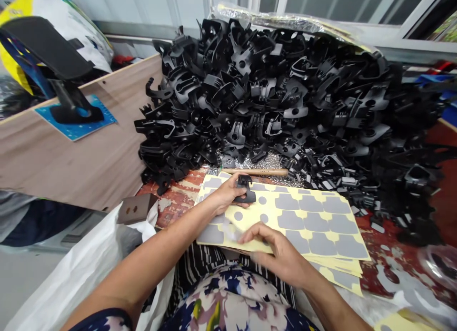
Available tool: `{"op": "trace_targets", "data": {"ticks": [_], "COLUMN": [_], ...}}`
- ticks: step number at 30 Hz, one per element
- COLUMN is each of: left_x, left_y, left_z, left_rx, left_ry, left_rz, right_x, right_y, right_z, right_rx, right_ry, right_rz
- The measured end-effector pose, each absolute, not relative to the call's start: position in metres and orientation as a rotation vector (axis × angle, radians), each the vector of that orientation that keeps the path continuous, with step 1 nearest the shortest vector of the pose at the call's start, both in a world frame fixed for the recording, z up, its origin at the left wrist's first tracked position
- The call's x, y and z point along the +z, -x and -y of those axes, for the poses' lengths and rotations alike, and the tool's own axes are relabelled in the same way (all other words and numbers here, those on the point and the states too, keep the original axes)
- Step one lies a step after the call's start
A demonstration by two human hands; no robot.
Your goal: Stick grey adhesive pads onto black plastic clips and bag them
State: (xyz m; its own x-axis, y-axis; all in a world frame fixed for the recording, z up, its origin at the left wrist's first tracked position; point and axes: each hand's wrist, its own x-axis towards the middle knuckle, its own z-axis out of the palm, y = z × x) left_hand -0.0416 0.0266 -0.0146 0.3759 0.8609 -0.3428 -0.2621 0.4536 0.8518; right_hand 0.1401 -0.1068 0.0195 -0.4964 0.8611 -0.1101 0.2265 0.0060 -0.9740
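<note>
My left hand (225, 196) is closed around a small black plastic clip part (247, 194), held above the sheets. Below and to the right of it is my right hand (276, 250), slightly smeared by motion. At its fingertips is a blurred, translucent piece of film (232, 230), which looks pinched between thumb and index finger. Under both hands lies a stack of yellow backing sheets (252, 221) with rows of grey stickers (291, 221). Some spots on the top sheet show bare yellow with small grey circles.
A large heap of black plastic parts (243, 88) fills the back of the red worn table (178, 193). A wooden stick (257, 171) lies behind the sheets. At left are a brown block (137, 208), a wooden board (71, 164) and a black stand (73, 100) on a blue card.
</note>
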Motion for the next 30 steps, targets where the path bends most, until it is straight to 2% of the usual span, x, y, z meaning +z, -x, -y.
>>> {"op": "trace_targets", "data": {"ticks": [2, 7, 14, 30], "left_x": [-0.011, 0.007, 0.014, 0.014], "left_y": [0.043, 0.049, 0.043, 0.038], "left_z": [-0.023, 0.003, 0.035, 0.041], "left_rx": [0.851, 0.878, 0.887, 0.905], "left_ry": [-0.786, -0.629, -0.363, -0.348], "left_rz": [-0.901, -0.770, -0.650, -0.594], "right_x": [0.034, 0.021, -0.009, -0.014], "right_y": [-0.144, -0.151, -0.146, -0.135], "right_z": [0.107, 0.080, 0.060, 0.063], "right_rx": [1.533, 0.840, 0.849, 0.788], "right_ry": [1.072, 1.267, 1.208, 1.220], "right_rz": [1.734, 1.447, 1.324, 1.330]}}
